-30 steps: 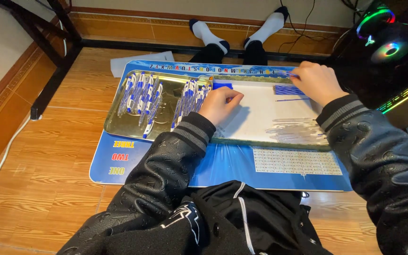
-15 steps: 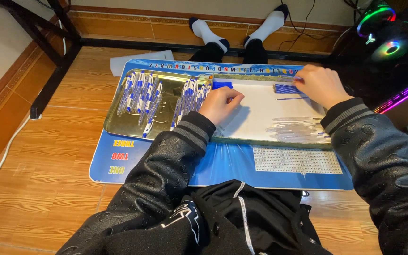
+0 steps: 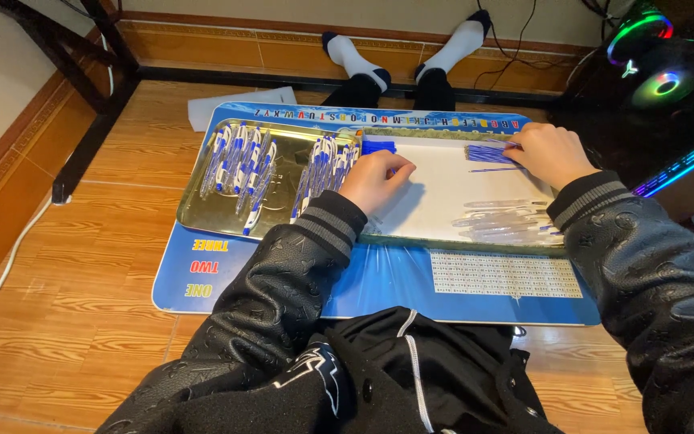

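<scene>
1. Looking from the left edge, the gold tray [image 3: 202, 210] holds two bunches of finished blue-and-white pens [image 3: 244, 165], unmoved since a second ago; bare mat [image 3: 226, 277] and wood floor lie open beyond it.
2. Your left hand [image 3: 377, 180] has stayed put, fingers curled shut near the blue caps [image 3: 378, 148]; whether it pinches anything, you cannot tell.
3. Your right hand [image 3: 550, 153] has drifted slightly inward onto the blue refills [image 3: 487, 153], fingertips closing on them, so picking looks underway.
4. Clear pen barrels [image 3: 504, 221] lie near the white tray's [image 3: 443, 193] front rim; the computer case [image 3: 652, 88] crowds your right.
</scene>
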